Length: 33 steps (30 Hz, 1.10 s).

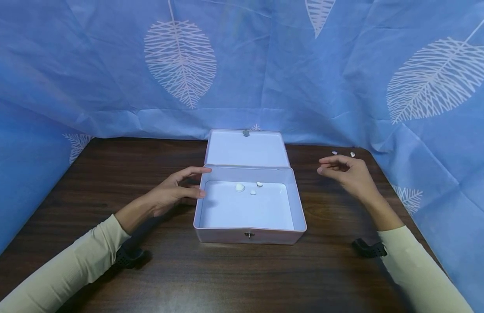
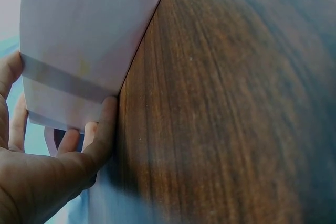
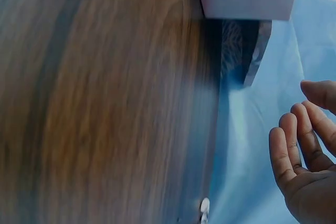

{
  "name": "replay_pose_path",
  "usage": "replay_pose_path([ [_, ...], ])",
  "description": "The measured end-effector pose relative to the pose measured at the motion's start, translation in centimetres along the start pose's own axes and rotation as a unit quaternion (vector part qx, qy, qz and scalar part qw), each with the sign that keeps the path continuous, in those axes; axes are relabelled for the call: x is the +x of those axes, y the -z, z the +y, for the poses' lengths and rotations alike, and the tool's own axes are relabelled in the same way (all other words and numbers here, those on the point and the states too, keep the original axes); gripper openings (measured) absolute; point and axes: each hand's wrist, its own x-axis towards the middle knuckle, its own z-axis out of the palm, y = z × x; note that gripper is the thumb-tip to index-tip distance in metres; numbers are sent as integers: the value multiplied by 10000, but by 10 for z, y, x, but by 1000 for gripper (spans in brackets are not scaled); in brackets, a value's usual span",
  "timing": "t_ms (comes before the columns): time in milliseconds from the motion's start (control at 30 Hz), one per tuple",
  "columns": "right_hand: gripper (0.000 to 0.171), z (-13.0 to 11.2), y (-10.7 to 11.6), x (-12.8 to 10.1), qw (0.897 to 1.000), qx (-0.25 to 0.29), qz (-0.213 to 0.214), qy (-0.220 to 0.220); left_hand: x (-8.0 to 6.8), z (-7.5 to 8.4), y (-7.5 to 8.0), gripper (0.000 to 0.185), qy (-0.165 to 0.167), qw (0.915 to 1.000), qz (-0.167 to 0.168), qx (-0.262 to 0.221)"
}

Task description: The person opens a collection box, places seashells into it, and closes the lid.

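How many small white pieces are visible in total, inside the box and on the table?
5. Three small white pieces lie inside the open box. Two lie on the table beyond the right hand. None seems hidden.

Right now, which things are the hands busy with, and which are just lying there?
Busy with:
- open box, left hand touching its side wall
- three small white pieces inside the box
- two small white pieces on the table, nearest the right hand, which holds nothing

Just there:
- wooden table
- blue leaf-print cloth
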Motion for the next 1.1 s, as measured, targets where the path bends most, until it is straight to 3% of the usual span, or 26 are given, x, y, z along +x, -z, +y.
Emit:
replay_pose_path([
  [467, 48, 25, 21, 2, 9996, -53, 34, -262, -1, -1, 0, 79, -43, 10000, -10, -11],
  [800, 52, 57, 35, 7, 9983, -31, 29, -588, -1, 0, -2, 79, -33, 10000, 8, 13],
  [1100, 58, 73, 49, 13, 9955, -341, -138, -873, 0, -1, -1, 78, -63, 10000, -19, 24],
])
